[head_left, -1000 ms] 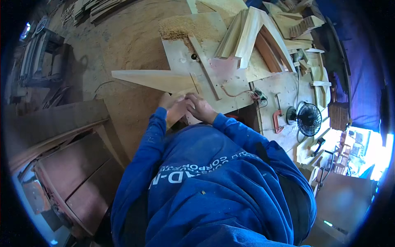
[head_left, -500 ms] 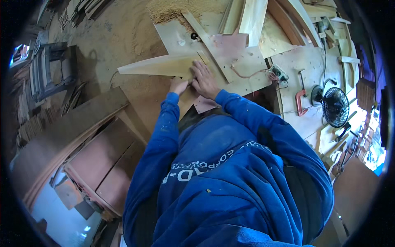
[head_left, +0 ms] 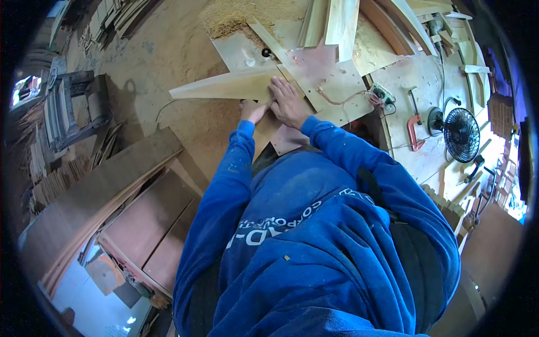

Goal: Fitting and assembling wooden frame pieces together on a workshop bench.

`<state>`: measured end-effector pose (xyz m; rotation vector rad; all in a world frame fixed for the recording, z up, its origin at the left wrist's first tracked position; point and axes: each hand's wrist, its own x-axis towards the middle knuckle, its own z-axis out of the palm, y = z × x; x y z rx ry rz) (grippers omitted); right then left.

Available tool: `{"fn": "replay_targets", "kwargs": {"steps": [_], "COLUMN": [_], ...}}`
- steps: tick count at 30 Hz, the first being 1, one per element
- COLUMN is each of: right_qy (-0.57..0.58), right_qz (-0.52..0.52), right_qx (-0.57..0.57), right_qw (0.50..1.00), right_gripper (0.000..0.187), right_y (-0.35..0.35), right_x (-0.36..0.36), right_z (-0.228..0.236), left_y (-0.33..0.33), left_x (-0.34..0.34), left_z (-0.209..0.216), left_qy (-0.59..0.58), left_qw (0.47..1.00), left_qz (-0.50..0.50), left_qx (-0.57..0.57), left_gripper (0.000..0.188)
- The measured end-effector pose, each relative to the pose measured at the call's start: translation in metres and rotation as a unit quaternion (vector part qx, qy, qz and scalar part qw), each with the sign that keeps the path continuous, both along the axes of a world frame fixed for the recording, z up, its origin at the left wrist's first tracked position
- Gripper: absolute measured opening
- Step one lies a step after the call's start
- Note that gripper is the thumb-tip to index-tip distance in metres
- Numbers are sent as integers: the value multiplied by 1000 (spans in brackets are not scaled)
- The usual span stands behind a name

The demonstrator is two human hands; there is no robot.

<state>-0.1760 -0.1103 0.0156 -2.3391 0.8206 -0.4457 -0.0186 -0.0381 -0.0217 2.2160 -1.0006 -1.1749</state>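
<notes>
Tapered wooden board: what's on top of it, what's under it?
Right hand lies flat on the tapered wooden board. Left hand grips its near edge. Beneath: plywood worktable. Contact area is covered.

Both blue-sleeved arms stretched forward, left hand (head_left: 252, 110) and right hand (head_left: 286, 102) side by side, palms down.

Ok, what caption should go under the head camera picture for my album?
Both hands, left hand and right hand, press a long tapered wooden board on a sawdust-strewn workbench.

Tapered board (head_left: 224, 87) across the workbench (head_left: 404, 78) left edge, overhanging the floor. Both hands on its near end: left hand (head_left: 252, 110) at the edge, right hand (head_left: 287, 104) beside it. Fan (head_left: 461, 135) and clamp (head_left: 414, 126) toward the right edge; sawdust pile (head_left: 236, 17) at the far corner.
</notes>
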Motion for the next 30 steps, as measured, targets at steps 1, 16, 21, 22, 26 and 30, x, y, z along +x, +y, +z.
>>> {"fn": "replay_targets", "kwargs": {"steps": [1,16,21,22,26,30], "right_qy": [1,4,12,14,15,17], "right_qz": [-4,-14,-13,-12,8,-7], "right_qx": [-16,-59,-110,-111,-104,-116], "right_qw": [1000,998,994,994,994,993], "right_gripper": [49,37,37,38,39,40], "right_y": [-1,-24,-25,-26,-33,-42], "right_x": [4,18,24,24,35,55], "right_z": [5,-2,-4,-6,-5,-7], "left_y": [4,-4,-4,-4,-12,-20], "left_x": [1,-9,-7,-9,-1,21], "left_z": [-7,-4,-2,1,0,-15], "left_qy": [2,33,23,25,24,5], "left_qw": [1000,990,988,985,979,978], "left_qz": [24,119,125,142,152,186], "left_qx": [-5,-64,-90,-99,-132,-93], "left_gripper": [79,49,47,47,47,47]}}
